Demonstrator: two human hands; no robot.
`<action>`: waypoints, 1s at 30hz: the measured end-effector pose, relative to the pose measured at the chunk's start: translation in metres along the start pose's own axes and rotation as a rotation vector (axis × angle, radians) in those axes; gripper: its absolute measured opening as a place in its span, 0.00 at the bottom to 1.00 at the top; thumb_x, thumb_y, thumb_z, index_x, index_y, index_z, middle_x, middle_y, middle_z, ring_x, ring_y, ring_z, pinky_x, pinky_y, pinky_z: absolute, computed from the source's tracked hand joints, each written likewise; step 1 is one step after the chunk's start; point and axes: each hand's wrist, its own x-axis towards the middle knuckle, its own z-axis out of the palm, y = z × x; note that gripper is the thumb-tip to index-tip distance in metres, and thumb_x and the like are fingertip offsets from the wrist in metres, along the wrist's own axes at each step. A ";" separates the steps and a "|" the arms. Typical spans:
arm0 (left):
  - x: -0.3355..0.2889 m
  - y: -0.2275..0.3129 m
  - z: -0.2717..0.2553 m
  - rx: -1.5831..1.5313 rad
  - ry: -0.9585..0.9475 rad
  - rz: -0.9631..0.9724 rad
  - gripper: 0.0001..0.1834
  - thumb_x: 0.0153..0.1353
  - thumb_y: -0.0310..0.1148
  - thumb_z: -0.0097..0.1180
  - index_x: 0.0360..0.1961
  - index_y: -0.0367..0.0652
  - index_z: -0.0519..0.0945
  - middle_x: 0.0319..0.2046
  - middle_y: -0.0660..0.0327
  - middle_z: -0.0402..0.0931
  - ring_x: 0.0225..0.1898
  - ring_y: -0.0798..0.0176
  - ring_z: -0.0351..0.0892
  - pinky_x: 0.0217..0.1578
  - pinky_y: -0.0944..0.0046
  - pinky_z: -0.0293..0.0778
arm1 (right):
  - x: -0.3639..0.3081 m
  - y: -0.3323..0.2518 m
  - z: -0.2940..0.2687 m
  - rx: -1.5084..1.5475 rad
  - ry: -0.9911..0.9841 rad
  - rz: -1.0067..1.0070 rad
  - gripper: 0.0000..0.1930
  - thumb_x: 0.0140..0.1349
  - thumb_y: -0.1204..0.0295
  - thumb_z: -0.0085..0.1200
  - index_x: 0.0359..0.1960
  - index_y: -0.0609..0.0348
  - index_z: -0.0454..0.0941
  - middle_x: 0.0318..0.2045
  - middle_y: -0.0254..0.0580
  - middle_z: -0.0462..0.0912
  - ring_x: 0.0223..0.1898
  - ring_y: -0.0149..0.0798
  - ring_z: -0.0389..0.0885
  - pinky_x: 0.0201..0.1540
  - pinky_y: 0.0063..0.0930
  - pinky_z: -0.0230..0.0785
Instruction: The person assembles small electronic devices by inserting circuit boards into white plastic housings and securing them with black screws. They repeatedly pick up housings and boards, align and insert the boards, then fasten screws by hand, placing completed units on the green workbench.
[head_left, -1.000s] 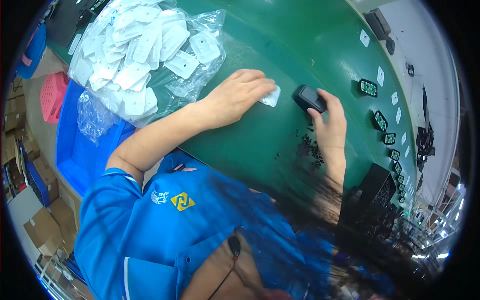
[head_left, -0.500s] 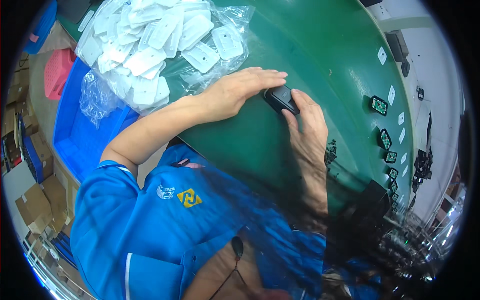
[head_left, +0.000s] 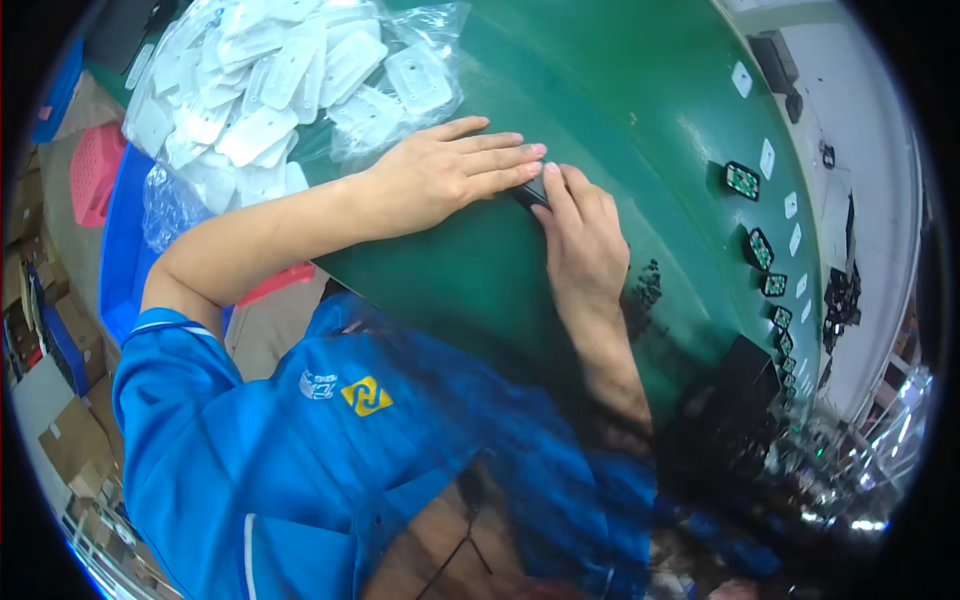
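One case [head_left: 531, 196]: black, my one o'clock
Left hand [head_left: 435, 175]: spread flat, unclenched
Right hand [head_left: 586, 235]: grasping case
Plates [head_left: 270, 85]: eleven o'clock

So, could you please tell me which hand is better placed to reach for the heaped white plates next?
Probably the left hand: it lies nearer the white plates, while the right hand is farther off, with its fingers at the black case.

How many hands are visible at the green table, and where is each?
2. The left hand lies flat, fingers over the mostly hidden black case; the right hand grips the case's right end. No third hand shows.
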 end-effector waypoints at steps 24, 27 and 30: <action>0.009 0.007 0.003 0.028 0.048 0.078 0.31 0.46 0.29 0.62 0.56 0.37 0.71 0.56 0.55 0.71 0.54 0.54 0.74 0.52 0.58 0.73 | -0.011 -0.016 0.015 -0.058 0.208 0.131 0.18 0.47 0.77 0.52 0.43 0.59 0.75 0.42 0.43 0.76 0.42 0.44 0.76 0.41 0.35 0.73; 0.013 0.006 0.005 0.046 0.070 0.100 0.32 0.45 0.30 0.63 0.55 0.36 0.71 0.55 0.54 0.71 0.52 0.53 0.75 0.51 0.58 0.73 | -0.006 -0.012 0.006 0.019 0.124 0.182 0.15 0.48 0.75 0.54 0.40 0.56 0.76 0.37 0.41 0.76 0.40 0.44 0.76 0.38 0.35 0.72; 0.022 0.003 0.012 0.037 0.127 0.100 0.29 0.47 0.32 0.62 0.52 0.36 0.72 0.50 0.55 0.74 0.49 0.53 0.75 0.48 0.57 0.74 | 0.006 0.005 -0.008 0.151 0.024 0.203 0.12 0.53 0.72 0.56 0.41 0.53 0.76 0.37 0.40 0.79 0.41 0.45 0.77 0.41 0.37 0.72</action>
